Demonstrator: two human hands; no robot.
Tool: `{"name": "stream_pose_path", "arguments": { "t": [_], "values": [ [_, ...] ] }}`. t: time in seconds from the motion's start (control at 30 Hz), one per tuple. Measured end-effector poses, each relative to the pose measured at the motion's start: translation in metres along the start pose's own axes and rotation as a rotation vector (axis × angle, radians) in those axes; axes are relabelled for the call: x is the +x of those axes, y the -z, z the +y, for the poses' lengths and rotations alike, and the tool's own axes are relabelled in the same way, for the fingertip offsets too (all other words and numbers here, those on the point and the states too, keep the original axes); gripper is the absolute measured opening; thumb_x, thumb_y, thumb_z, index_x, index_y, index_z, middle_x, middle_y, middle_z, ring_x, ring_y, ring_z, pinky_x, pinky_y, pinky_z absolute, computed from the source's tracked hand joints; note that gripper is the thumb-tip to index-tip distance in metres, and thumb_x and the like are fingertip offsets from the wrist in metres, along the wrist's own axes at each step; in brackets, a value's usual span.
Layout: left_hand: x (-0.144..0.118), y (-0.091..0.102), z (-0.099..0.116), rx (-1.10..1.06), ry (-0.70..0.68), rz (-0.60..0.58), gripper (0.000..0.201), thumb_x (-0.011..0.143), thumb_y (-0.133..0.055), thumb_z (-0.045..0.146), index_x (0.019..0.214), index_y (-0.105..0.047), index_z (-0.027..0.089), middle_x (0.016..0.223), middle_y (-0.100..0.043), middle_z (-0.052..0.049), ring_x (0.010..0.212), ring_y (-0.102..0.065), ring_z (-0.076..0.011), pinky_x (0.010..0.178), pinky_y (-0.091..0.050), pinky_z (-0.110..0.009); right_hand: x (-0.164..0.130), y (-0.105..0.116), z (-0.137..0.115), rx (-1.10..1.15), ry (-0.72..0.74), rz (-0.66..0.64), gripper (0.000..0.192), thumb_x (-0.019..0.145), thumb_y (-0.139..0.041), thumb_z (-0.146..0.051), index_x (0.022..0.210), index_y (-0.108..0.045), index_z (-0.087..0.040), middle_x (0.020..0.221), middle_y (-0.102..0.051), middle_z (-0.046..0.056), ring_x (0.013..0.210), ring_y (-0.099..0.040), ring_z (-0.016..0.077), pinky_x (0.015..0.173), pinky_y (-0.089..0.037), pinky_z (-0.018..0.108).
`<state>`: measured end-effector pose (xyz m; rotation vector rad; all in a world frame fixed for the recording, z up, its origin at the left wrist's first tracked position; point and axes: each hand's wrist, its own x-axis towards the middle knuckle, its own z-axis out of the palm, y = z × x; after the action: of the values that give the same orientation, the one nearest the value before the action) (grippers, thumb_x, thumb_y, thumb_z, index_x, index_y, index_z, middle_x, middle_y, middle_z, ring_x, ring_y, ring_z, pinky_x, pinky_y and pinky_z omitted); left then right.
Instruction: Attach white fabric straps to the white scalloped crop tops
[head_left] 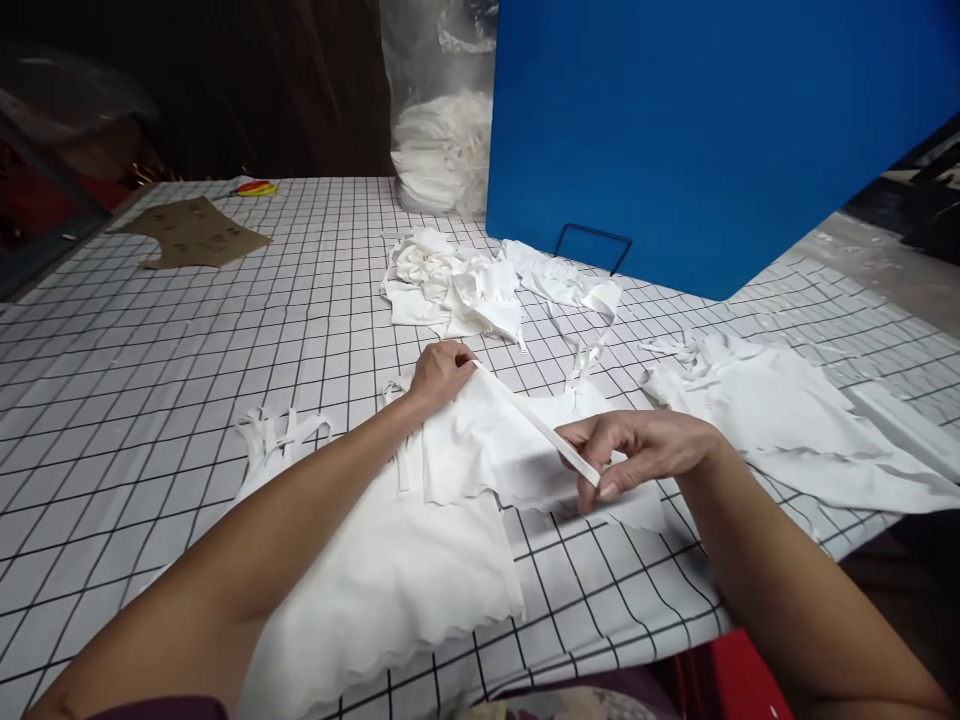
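Observation:
A white fabric garment piece [465, 440] with a narrow bound edge is stretched slantwise between my hands. My left hand [444, 375] is closed on the upper end of that edge. Lower and to the right, my right hand [641, 450] pinches the other end of the band between thumb and fingers. Under and beside the held piece lies another white strappy top [405, 570], spread toward the table's front edge and partly covered by my left forearm. Thin white straps [589, 360] stretch out on the table just beyond my right hand.
A crumpled white garment heap [465, 285] lies farther back. Layered white garments [780, 410] sit at right. A blue panel [675, 130] stands behind, with a bag of white pieces [442, 150] beside it. A brown pattern piece [202, 235] and red-yellow-handled scissors [256, 188] lie back left.

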<state>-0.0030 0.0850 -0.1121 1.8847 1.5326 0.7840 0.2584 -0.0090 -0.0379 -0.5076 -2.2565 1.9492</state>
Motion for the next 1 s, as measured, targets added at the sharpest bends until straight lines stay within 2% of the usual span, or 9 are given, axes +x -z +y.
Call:
{"name": "stream_pose_path", "arguments": {
  "t": [0.07,0.13,0.2,0.27,0.47,0.67,0.83,0.9,1.0],
  "values": [
    [0.002,0.003,0.003,0.058,0.042,-0.064,0.015,0.076,-0.062,0.017,0.083,-0.076,0.018,0.083,-0.073,-0.004,0.079,-0.066,-0.0196,0.069,-0.049,-0.027,0.005,0.004,0.013,0.045,0.020,0.180,0.022,0.088,-0.071,-0.036,0.098,-0.080,-0.018,0.085,-0.058,0.004,0.078,-0.054,0.0138,0.072,-0.043,0.028],
    [0.001,0.011,0.009,0.116,0.048,-0.098,0.021,0.075,-0.065,0.018,0.094,-0.075,0.018,0.094,-0.073,-0.006,0.085,-0.066,-0.0209,0.075,-0.051,-0.029,0.015,0.007,0.029,0.151,-0.008,0.498,0.025,0.087,-0.071,-0.041,0.095,-0.079,-0.019,0.075,-0.055,0.001,0.067,-0.047,0.0104,0.062,-0.038,0.026],
    [-0.005,0.020,0.017,0.147,0.015,-0.047,0.030,0.075,-0.067,0.019,0.104,-0.072,0.017,0.108,-0.070,-0.008,0.091,-0.065,-0.0218,0.081,-0.050,-0.032,0.027,0.009,0.043,0.277,-0.051,0.798,0.028,0.083,-0.073,-0.046,0.092,-0.077,-0.019,0.070,-0.054,-0.001,0.060,-0.041,0.0086,0.057,-0.033,0.024],
    [-0.016,0.028,0.027,0.085,-0.028,-0.028,0.025,0.079,-0.065,0.022,0.102,-0.070,0.016,0.110,-0.068,-0.009,0.093,-0.064,-0.0215,0.082,-0.050,-0.032,0.038,0.009,0.053,0.351,-0.065,0.962,0.031,0.078,-0.077,-0.048,0.087,-0.076,-0.018,0.073,-0.058,0.000,0.061,-0.042,0.0083,0.057,-0.032,0.025],
    [-0.053,0.013,0.056,-0.392,0.078,-0.500,0.037,0.073,-0.078,0.041,0.100,-0.072,0.017,0.087,-0.067,-0.004,0.078,-0.061,-0.0167,0.069,-0.045,-0.028,0.051,0.001,0.062,0.327,0.016,1.047,0.032,0.075,-0.079,-0.049,0.071,-0.070,-0.018,0.080,-0.064,0.001,0.060,-0.042,0.0075,0.059,-0.034,0.026],
    [-0.057,-0.006,0.056,-0.490,0.063,-0.473,0.021,0.079,-0.069,0.034,0.070,-0.069,0.015,0.065,-0.056,0.000,0.059,-0.047,-0.0104,0.056,-0.034,-0.025,0.048,-0.001,0.063,0.345,0.019,1.037,0.027,0.078,-0.077,-0.048,0.077,-0.073,-0.020,0.088,-0.068,0.001,0.069,-0.053,0.0096,0.066,-0.043,0.027],
    [-0.059,-0.007,0.046,-0.538,0.146,-0.501,0.016,0.076,-0.071,0.031,0.071,-0.071,0.016,0.073,-0.065,-0.004,0.066,-0.055,-0.0131,0.060,-0.042,-0.026,0.042,0.012,0.069,0.460,0.104,1.097,0.034,0.082,-0.071,-0.053,0.098,-0.074,-0.023,0.104,-0.069,0.005,0.092,-0.061,0.0170,0.077,-0.050,0.030],
    [-0.060,-0.008,0.043,-0.552,0.172,-0.476,0.016,0.076,-0.071,0.033,0.073,-0.071,0.018,0.075,-0.067,-0.004,0.069,-0.059,-0.0145,0.064,-0.046,-0.028,0.039,0.015,0.070,0.279,0.003,1.131,0.035,0.085,-0.066,-0.054,0.096,-0.073,-0.021,0.099,-0.068,0.007,0.088,-0.060,0.0181,0.073,-0.049,0.032],
    [-0.060,-0.007,0.044,-0.429,0.147,-0.443,0.017,0.079,-0.068,0.034,0.071,-0.071,0.019,0.072,-0.067,-0.004,0.068,-0.060,-0.0157,0.064,-0.047,-0.029,0.038,0.012,0.065,-0.283,-0.124,1.267,0.032,0.089,-0.062,-0.049,0.087,-0.070,-0.018,0.090,-0.064,0.009,0.083,-0.056,0.0211,0.075,-0.048,0.038]
  ]
}}
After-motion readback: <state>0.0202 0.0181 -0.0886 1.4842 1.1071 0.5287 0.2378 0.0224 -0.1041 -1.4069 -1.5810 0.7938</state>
